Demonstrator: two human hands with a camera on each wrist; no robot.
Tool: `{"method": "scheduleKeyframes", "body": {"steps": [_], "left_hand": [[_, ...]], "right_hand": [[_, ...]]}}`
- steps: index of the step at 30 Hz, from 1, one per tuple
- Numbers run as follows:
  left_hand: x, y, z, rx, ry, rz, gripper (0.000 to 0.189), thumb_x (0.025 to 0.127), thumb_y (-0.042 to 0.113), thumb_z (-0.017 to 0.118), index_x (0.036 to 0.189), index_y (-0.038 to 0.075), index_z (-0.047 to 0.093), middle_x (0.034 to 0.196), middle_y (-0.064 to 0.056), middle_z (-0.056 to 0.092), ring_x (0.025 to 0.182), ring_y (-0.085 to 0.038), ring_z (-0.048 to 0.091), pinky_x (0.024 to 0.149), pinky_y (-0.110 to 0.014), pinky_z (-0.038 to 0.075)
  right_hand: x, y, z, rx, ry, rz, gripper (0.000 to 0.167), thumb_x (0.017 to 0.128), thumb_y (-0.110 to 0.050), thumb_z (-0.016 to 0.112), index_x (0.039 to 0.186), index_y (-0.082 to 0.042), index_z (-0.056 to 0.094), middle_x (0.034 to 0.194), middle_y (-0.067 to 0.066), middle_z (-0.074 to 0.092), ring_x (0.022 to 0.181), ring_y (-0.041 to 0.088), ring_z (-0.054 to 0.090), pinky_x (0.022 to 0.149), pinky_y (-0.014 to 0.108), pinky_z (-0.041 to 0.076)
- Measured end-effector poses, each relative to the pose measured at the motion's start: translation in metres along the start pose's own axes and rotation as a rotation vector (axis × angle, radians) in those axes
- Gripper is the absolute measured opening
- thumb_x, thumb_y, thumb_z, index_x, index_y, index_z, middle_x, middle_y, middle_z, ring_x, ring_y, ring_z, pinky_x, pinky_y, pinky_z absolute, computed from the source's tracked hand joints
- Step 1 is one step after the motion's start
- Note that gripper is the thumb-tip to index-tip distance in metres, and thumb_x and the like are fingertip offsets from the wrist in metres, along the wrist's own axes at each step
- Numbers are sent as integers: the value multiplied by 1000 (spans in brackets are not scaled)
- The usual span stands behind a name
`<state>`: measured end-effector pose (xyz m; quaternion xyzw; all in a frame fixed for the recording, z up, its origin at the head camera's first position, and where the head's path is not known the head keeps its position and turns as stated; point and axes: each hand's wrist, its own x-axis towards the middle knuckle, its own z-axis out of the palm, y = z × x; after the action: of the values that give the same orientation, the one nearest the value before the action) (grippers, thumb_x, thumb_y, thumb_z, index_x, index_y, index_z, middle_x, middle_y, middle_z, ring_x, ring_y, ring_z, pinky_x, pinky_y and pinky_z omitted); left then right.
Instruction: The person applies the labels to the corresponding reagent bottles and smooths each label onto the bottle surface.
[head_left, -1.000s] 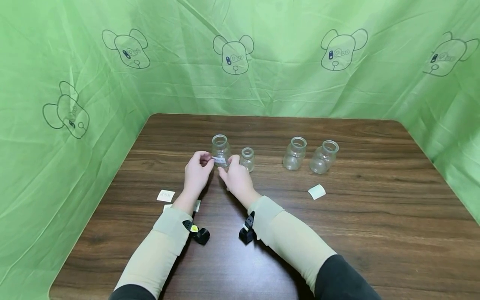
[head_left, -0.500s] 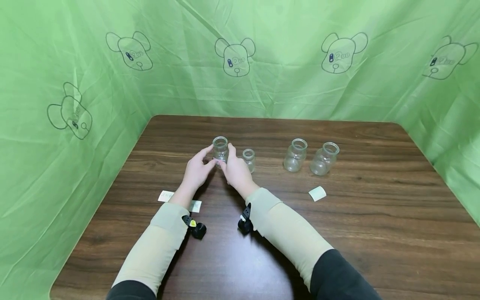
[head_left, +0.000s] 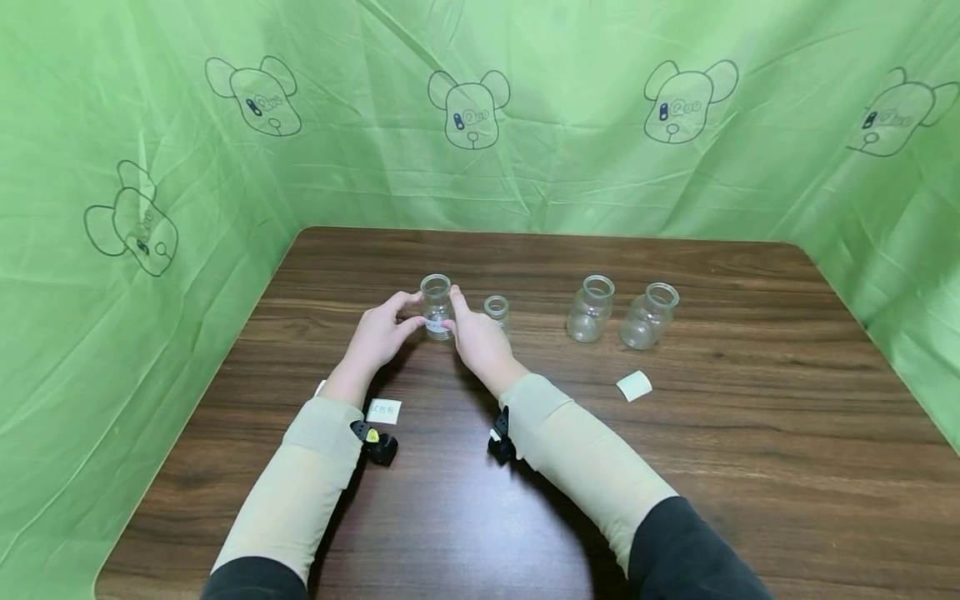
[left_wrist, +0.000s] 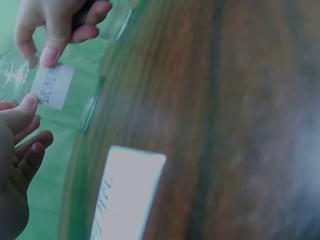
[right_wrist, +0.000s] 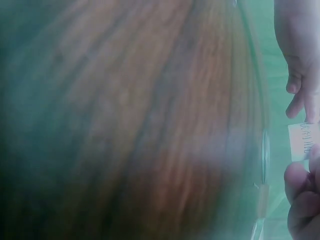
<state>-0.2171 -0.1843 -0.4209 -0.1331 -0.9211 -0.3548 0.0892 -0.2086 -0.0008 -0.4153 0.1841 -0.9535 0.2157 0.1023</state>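
In the head view a glass jar (head_left: pixel 437 305) stands upright at the left of the table, between both hands. A white label (left_wrist: pixel 56 89) with handwritten characters lies on its front. My left hand (head_left: pixel 377 335) holds the jar's left side, its index finger near the neck and its thumb at the label's edge. From the other side my right hand (head_left: pixel 482 346) holds the jar, with its thumb pressed at the label's opposite edge. Both thumbs also show in the left wrist view. Just behind the right hand is a smaller glass jar (head_left: pixel 497 308), partly hidden.
Two more glass jars (head_left: pixel 590 310) (head_left: pixel 648 317) stand to the right, with a white paper slip (head_left: pixel 634 385) in front. A written slip (head_left: pixel 385 411) lies by the left wrist, and another slip's corner (head_left: pixel 320 387) peeks out beside the left forearm. Green cloth (head_left: pixel 555 192) surrounds the wooden table.
The label, pinched in the left hand's fingers a second ago, now lies against the jar. Both hands have closed in around the jar, which has shifted slightly left; the left forearm moved left.
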Motion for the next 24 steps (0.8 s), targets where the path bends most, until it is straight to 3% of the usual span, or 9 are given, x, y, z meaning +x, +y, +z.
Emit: {"method": "scheduleKeyframes", "body": {"steps": [8, 12, 16, 19, 24], "left_hand": [[2, -2, -3, 31, -14, 46, 30, 90, 23, 63, 118, 14, 58, 116, -9, 64, 101, -30, 62, 87, -44, 47], [-1, -4, -4, 20, -21, 33, 28, 92, 13, 59, 120, 15, 57, 117, -8, 64, 102, -30, 61, 87, -45, 46], [-2, -6, -1, -25, -92, -10, 44, 88, 9, 60, 129, 15, 47, 118, -12, 62, 100, -29, 60, 86, -46, 46], [-2, -7, 2, -32, -147, -31, 61, 85, 17, 69, 134, 17, 33, 106, -15, 63, 93, -28, 60, 81, -45, 46], [-3, -6, 3, 19, -133, -19, 68, 82, 20, 73, 133, 19, 28, 85, -13, 63, 78, -26, 59, 70, -42, 46]], "right_hand": [[-4, 3, -2, -6, 42, -35, 51, 95, -22, 55, 140, -8, 36, 54, 4, 52, 43, 16, 51, 39, 30, 41], [-6, 1, -1, -14, 11, -37, 59, 92, -19, 60, 143, -9, 32, 52, 3, 51, 40, 15, 49, 38, 28, 39], [-7, -1, 0, -16, -29, -13, 70, 88, -27, 66, 144, -9, 27, 53, 3, 53, 41, 16, 51, 39, 30, 40], [-6, -4, 2, -27, -19, -17, 71, 87, -33, 67, 142, -7, 30, 54, 5, 56, 43, 17, 54, 39, 31, 41], [-3, -6, 4, -76, 23, -52, 67, 86, -34, 67, 137, -5, 35, 61, 8, 61, 47, 20, 58, 40, 33, 44]]}}
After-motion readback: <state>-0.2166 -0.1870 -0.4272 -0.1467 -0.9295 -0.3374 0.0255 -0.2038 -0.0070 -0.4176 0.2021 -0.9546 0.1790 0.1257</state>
